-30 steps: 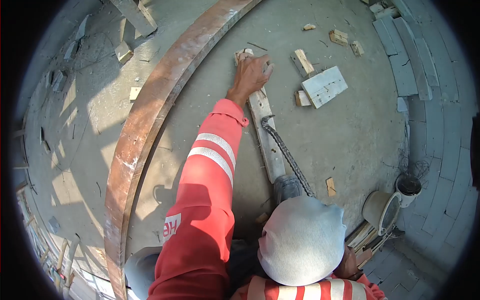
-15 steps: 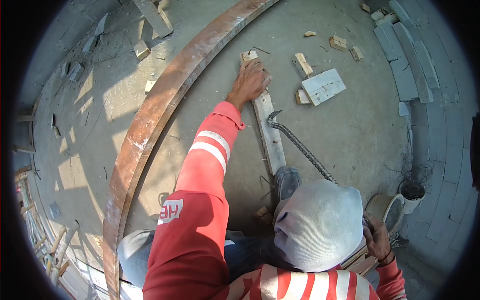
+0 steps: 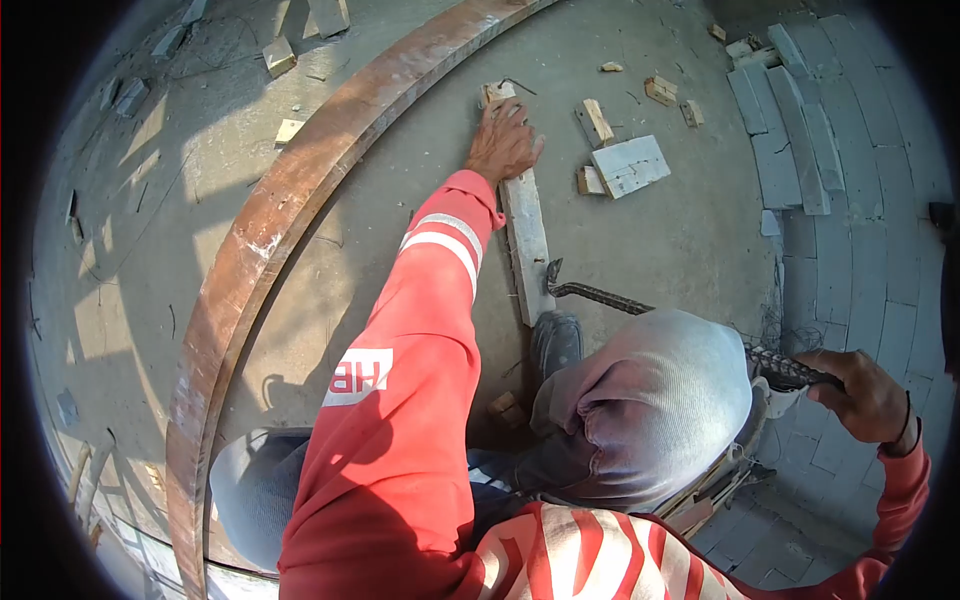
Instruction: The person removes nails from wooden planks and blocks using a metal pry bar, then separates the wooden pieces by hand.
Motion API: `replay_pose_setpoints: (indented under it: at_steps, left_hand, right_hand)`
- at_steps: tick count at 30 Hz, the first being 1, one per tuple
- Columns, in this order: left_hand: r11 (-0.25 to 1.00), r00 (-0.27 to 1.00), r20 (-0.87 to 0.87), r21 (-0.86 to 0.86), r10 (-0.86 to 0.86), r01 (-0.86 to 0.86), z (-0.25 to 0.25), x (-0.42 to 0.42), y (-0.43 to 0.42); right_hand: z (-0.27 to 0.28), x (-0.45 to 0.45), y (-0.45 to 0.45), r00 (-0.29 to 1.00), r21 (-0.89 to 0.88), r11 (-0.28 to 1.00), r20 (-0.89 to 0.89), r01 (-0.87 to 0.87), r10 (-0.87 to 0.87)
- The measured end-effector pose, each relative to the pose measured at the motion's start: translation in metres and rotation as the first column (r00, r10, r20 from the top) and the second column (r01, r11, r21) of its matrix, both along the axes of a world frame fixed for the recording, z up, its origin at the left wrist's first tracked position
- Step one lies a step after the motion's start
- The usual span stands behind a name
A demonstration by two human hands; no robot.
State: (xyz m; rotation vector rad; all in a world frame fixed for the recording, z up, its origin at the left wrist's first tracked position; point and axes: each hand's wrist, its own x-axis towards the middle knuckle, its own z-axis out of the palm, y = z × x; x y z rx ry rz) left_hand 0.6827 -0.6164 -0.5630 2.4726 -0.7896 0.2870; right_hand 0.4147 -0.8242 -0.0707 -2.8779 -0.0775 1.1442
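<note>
A narrow wooden strip (image 3: 526,235) lies on the concrete floor in front of me, its near end by my shoe (image 3: 556,345). My left hand (image 3: 503,140) is closed over the strip near its far end, fingers draped across the wood. My right hand (image 3: 862,395), out at the right, is wrapped round a pry bar (image 3: 603,295) of ribbed steel rod. The bar's bent claw (image 3: 554,274) is at the strip's right edge, close to a small nail; I cannot tell whether it has hooked it. My raised knee (image 3: 660,410) hides the bar's middle.
A long curved wooden form (image 3: 262,235) arcs across the floor on my left. Small wood offcuts (image 3: 630,165), some with nails, lie right of the strip. Grey blocks (image 3: 800,130) are stacked along the right side. A bent nail (image 3: 520,86) lies by the strip's far end.
My right hand has swung outward and up to the right, lowering the bar to a flatter angle. The claw has shifted towards the strip's near end. My left hand stays on the strip.
</note>
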Motion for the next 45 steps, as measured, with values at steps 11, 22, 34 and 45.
replay_pose_setpoints:
  at_steps: [11,22,34,45]
  left_hand:
    - [0.985,0.996,0.057,-0.161,0.065,-0.055,-0.014,0.001,0.001]
    - [0.983,0.995,0.048,-0.163,0.091,-0.082,-0.016,-0.002,0.002]
    - [0.993,0.998,0.032,-0.105,0.049,-0.045,0.012,-0.002,-0.01]
    - [0.982,0.984,0.167,-0.165,-0.059,0.087,0.051,-0.004,-0.041]
  right_hand:
    - [0.014,0.168,0.076,0.837,-0.103,0.963,-0.523,-0.248,0.159]
    - [0.013,0.16,0.077,0.862,-0.331,0.925,-0.507,-0.189,-0.006]
    - [0.012,0.09,0.037,0.75,-0.278,0.937,-0.569,0.211,-0.337]
    - [-0.005,-0.066,0.054,0.785,-0.127,0.855,-0.348,0.502,-0.512]
